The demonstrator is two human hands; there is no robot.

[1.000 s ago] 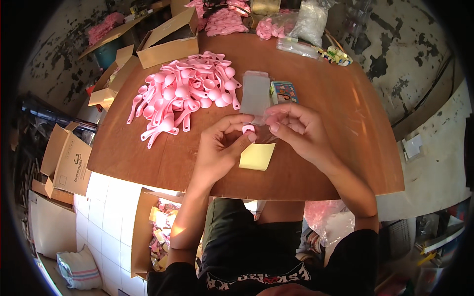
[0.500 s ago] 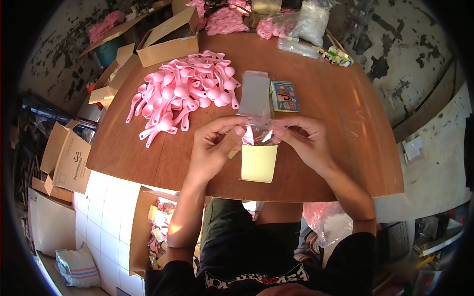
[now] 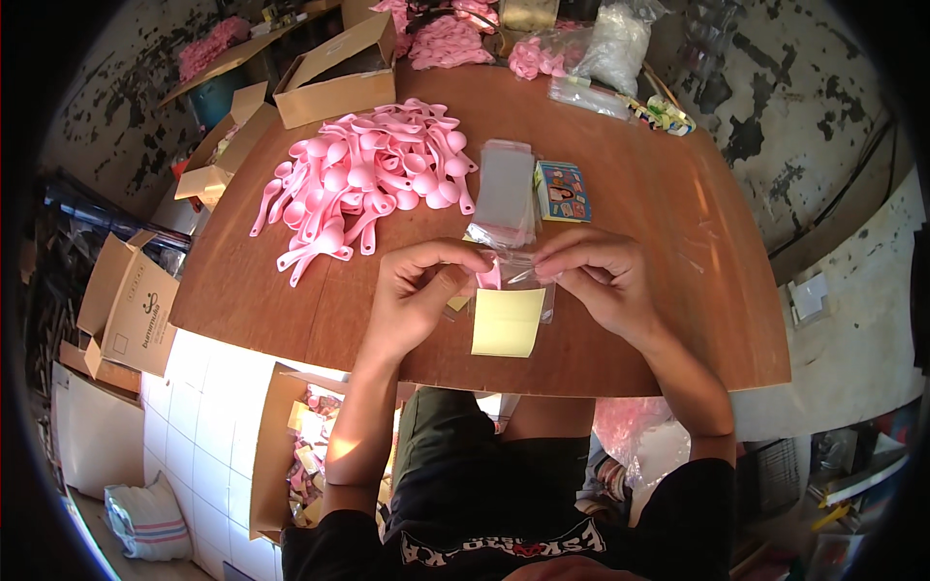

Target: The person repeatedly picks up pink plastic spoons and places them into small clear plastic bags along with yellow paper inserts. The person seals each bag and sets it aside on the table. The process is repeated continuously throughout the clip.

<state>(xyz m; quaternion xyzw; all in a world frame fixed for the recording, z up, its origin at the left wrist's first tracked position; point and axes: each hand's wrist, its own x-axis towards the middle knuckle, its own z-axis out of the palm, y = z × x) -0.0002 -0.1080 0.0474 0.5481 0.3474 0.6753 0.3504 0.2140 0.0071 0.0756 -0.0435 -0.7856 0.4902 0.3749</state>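
Brown and round-edged, the wooden table [image 3: 659, 290] fills the middle of the view, with a tiled floor [image 3: 208, 426] seen below its near rim; an open carton [image 3: 281, 455] of pink and yellow packets is set on that floor beside the person's legs. At the near edge, a small clear bag [image 3: 511, 308] with a yellow card inside is pinched at its top by both hands; the left hand [image 3: 415, 295] is closed on its left corner, the right hand [image 3: 596, 276] on its right corner, fingers pressed together, and something pink is seen at the bag's mouth. Just beyond, a stack of empty clear bags [image 3: 504, 189] is laid, with a small printed box [image 3: 563, 191] touching its right side; to the left a heap of pink spoons [image 3: 363, 179] is spread. Farther off, cardboard boxes [image 3: 334, 68] and plastic sacks [image 3: 610, 44] are crowded at the far rim.
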